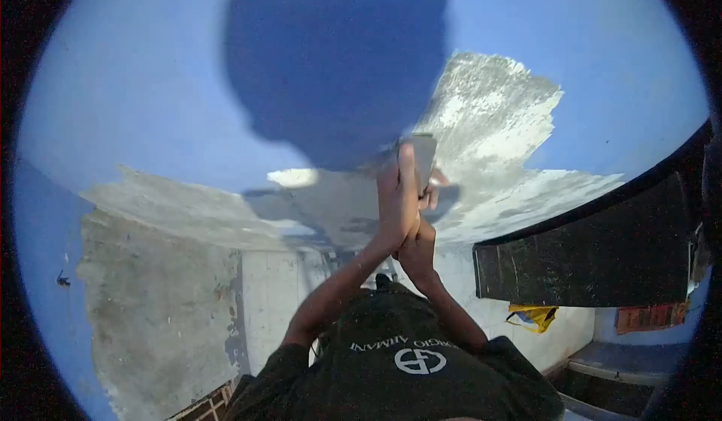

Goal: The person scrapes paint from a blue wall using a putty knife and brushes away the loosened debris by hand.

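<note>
A flat grey blade, which looks like a scraper (426, 154), is held up against the blue wall (602, 60) at the edge of a bare patch (496, 109). My left hand (398, 203) is closed on it, one digit stretched up along the blade. Fingertips show at the blade's right side, slightly blurred. Just below, my right hand (418, 248) is closed and touches the heel of the left hand. Whatever lies inside the right hand is hidden, and no handle shows.
Rough grey and white plaster (162, 293) shows where blue paint is gone. My head's shadow (338, 67) falls on the wall above the hands. On the right are a dark panel (587, 248) and a yellow bag-like thing (534, 316). A shoe tip (383, 279) shows below.
</note>
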`<action>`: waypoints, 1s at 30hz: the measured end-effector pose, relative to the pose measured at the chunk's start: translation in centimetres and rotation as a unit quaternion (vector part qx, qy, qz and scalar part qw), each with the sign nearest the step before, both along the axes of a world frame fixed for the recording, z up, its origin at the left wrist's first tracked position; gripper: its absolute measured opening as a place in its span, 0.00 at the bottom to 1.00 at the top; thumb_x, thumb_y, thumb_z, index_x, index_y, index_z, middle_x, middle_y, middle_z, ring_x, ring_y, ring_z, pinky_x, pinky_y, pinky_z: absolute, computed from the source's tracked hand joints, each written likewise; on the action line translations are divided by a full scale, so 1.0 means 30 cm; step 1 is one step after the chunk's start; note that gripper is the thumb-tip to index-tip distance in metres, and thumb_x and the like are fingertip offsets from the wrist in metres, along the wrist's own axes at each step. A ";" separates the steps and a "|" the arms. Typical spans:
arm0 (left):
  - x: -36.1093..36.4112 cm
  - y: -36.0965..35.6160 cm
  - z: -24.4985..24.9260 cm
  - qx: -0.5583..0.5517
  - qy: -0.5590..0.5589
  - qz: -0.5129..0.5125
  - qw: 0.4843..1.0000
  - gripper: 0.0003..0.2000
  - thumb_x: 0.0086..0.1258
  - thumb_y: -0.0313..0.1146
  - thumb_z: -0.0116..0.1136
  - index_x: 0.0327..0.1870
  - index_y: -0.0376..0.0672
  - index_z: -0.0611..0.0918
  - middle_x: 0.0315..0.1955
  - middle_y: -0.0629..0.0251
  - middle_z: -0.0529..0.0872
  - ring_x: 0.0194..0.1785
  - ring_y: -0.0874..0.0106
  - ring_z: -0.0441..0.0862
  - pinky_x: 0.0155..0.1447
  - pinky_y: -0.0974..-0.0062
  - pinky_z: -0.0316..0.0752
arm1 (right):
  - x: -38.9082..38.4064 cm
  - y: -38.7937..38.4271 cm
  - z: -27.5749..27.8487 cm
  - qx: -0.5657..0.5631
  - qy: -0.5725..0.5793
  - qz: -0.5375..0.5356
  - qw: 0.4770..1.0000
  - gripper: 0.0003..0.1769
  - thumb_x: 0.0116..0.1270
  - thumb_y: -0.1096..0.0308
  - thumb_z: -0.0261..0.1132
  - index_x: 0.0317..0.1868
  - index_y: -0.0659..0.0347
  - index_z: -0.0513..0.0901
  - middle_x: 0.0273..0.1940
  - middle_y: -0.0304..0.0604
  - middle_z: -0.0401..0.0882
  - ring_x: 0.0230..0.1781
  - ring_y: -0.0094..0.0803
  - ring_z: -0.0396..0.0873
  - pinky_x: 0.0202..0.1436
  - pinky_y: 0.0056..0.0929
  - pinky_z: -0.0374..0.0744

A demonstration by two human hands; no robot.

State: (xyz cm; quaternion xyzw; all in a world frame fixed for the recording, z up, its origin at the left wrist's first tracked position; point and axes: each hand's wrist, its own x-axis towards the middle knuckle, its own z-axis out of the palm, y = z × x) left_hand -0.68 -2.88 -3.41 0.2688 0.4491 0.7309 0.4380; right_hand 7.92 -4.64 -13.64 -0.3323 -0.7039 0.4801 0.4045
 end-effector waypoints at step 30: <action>0.018 -0.002 0.010 0.056 -0.016 -0.035 0.998 0.24 0.77 0.52 0.36 0.41 0.36 0.74 0.26 0.58 0.83 0.15 0.79 0.70 0.17 0.84 0.61 | 0.022 -0.054 0.129 -0.141 0.066 -0.047 0.987 0.26 0.77 0.54 0.44 0.24 0.64 0.68 0.15 0.33 0.66 0.11 0.19 0.63 0.12 0.23 0.62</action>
